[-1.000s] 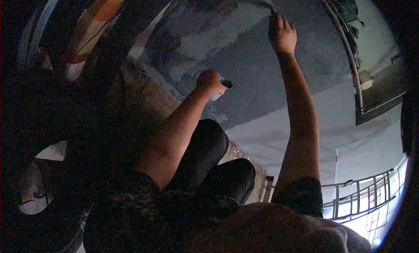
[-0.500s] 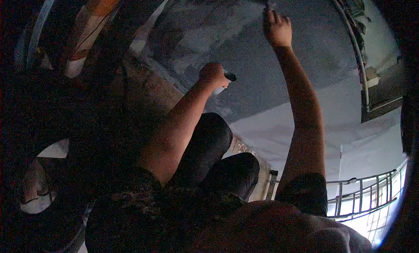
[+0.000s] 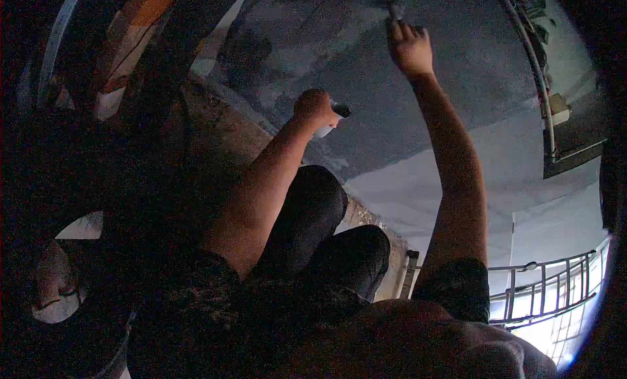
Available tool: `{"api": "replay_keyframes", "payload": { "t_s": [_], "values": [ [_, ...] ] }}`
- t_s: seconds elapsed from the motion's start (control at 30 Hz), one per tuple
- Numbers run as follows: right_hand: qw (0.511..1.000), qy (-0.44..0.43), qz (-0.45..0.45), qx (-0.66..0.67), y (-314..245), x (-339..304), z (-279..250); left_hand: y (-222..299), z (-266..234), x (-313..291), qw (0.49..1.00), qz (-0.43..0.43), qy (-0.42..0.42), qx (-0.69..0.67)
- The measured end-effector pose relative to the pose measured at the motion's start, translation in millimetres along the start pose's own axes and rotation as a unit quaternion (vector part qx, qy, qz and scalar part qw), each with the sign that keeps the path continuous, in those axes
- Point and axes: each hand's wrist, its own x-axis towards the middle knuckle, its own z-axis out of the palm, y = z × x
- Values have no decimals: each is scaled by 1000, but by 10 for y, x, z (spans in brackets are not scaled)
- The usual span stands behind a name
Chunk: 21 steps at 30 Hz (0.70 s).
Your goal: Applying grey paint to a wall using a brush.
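My right hand (image 3: 411, 52) reaches up at the top centre, its fingers closed around the handle of a scraper (image 3: 395, 12). The scraper's wide dark blade seems to lie against the grey-coated wall (image 3: 385, 98), though the dimness blurs its edge. Lower and to the left, my left hand (image 3: 313, 110) is wrapped round a pale cup-like thing (image 3: 323, 131) with a dark end. My fingers cover most of it, and its exact kind does not show. It is held in front of the wall, above my bent knees.
A metal ladder (image 3: 542, 291) stands at the lower right beside bright light. Pipes (image 3: 545, 111) and a small pale box (image 3: 558, 109) run along the right side. Below the grey coat the wall (image 3: 418, 183) is whitish. Orange and white objects (image 3: 134, 36) stand at the upper left.
My right hand has shifted slightly left and down with the scraper, whose blade now shows more plainly. My left hand has moved a little up and left with the cup-like thing.
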Motion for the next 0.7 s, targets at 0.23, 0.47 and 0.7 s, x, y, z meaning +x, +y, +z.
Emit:
{"api": "replay_keyframes", "payload": {
  "t_s": [0.23,0.47,0.7],
  "values": [
    [996,-32,75,41,128,48,-86,-17,-35,-6,1000,-13,-23,9],
    [999,-10,1,52,-228,-156,116,-66,9,62,1000,2,0,28],
    [998,-26,16,50,-111,-97,61,-52,-41,78,998,-26,-46,38]
  ]
}}
